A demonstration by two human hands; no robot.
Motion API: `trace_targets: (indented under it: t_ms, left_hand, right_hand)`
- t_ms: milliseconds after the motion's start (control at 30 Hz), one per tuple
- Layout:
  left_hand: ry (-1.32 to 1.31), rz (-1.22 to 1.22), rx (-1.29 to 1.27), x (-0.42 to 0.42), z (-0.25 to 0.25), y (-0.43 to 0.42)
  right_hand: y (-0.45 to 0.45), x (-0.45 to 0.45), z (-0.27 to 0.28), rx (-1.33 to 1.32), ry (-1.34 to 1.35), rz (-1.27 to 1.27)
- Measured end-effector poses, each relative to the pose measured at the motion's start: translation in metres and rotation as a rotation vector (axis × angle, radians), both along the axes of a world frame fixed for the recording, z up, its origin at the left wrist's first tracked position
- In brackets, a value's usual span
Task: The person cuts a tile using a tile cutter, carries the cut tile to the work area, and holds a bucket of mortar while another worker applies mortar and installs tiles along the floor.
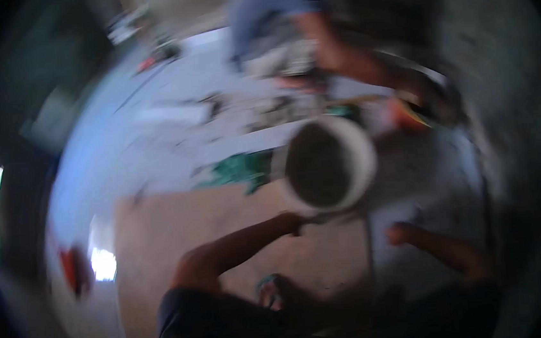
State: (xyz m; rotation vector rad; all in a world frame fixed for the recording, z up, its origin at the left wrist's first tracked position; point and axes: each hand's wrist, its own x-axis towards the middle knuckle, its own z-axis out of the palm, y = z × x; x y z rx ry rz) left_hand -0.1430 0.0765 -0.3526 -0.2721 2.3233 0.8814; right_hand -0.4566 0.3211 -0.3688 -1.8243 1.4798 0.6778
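Observation:
A pale round bucket [365,161] stands in the middle of the view, with dull grey-brown contents whose kind I cannot make out. At its near side is my left hand [293,222], looking closed around something. A flat greyish shape [332,217] extends from those fingers along the bucket's lower edge; blur hides what it is. My right hand [400,233] is apart from the bucket, to its lower right, and its fingers are smeared by motion.
A brown board [180,241] lies on the pale floor. Beyond the bucket another person [276,14] bends, an arm reaching toward an orange container [405,115]. Green crumpled material [238,170] lies left of the bucket. A red object [69,270] is at far left.

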Motion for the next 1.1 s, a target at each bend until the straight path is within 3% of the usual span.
trace_targets:
  t_ms: [67,133,200,333,767,833,1067,1100]
  left_hand:
    - [-0.112,-0.151,-0.130,-0.010,-0.013,-0.008]
    - [0.065,-0.219,-0.189,0.000,-0.001,-0.006]
    - [-0.190,-0.215,-0.230,0.001,0.007,0.001]
    - [-0.337,-0.251,-0.303,-0.001,0.016,0.013]
    - [-0.293,-0.306,-0.324,-0.006,0.006,0.017]
    - [-0.170,-0.276,-0.296,-0.006,0.001,0.017]
    - [-0.146,-0.344,-0.298,-0.026,-0.006,0.015]
    - [-0.240,-0.319,-0.244,-0.030,-0.005,0.015]
  right_hand:
    - [0.002,0.017,0.004,0.051,0.007,-0.051]
    - [-0.008,0.033,0.022,0.001,-0.001,-0.109]
    - [-0.018,0.040,0.030,-0.015,-0.033,-0.159]
    - [-0.031,0.030,0.037,-0.048,-0.056,-0.152]
    - [-0.026,0.018,0.031,-0.116,-0.059,-0.146]
    - [-0.022,0.018,0.028,-0.151,-0.076,-0.148]
    - [-0.016,0.012,0.028,-0.122,-0.047,-0.129]
    - [-0.015,0.011,0.026,-0.139,-0.060,-0.144]
